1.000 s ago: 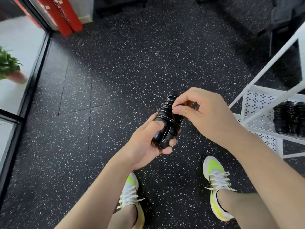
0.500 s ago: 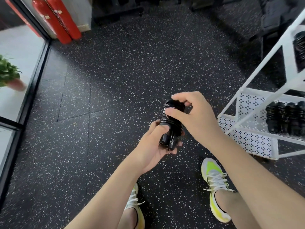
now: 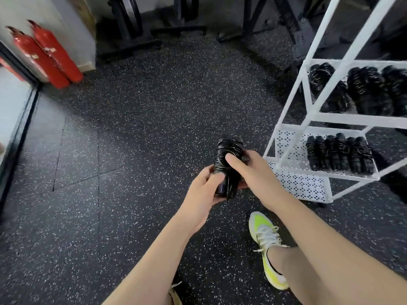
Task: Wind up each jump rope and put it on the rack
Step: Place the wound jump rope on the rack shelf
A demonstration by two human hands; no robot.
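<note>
Above the speckled black floor (image 3: 136,133), just left of the white rack (image 3: 317,116), both hands hold a wound jump rope (image 3: 229,150). It is a glossy black bundle, the cord coiled in tight turns around the two handles, which stand roughly upright and side by side; the handle ends poke out at the bottom. The left hand (image 3: 203,190) grips the lower part, fingers curled round it from the left. The right hand (image 3: 253,170) wraps the upper part from the right, thumb pressed across the coils.

The rack's perforated shelves already carry similar black bundles: a row on the lower shelf (image 3: 339,153) and larger ones on the shelf above (image 3: 370,91). The front left part of the lower shelf is bare. Wide floor lies open to the left and ahead. Two red fire extinguishers (image 3: 46,53) lean at the far left wall, and dark machine frames (image 3: 132,23) stand along the far edge. A yellow-and-white shoe (image 3: 266,238) stands below the right arm.
</note>
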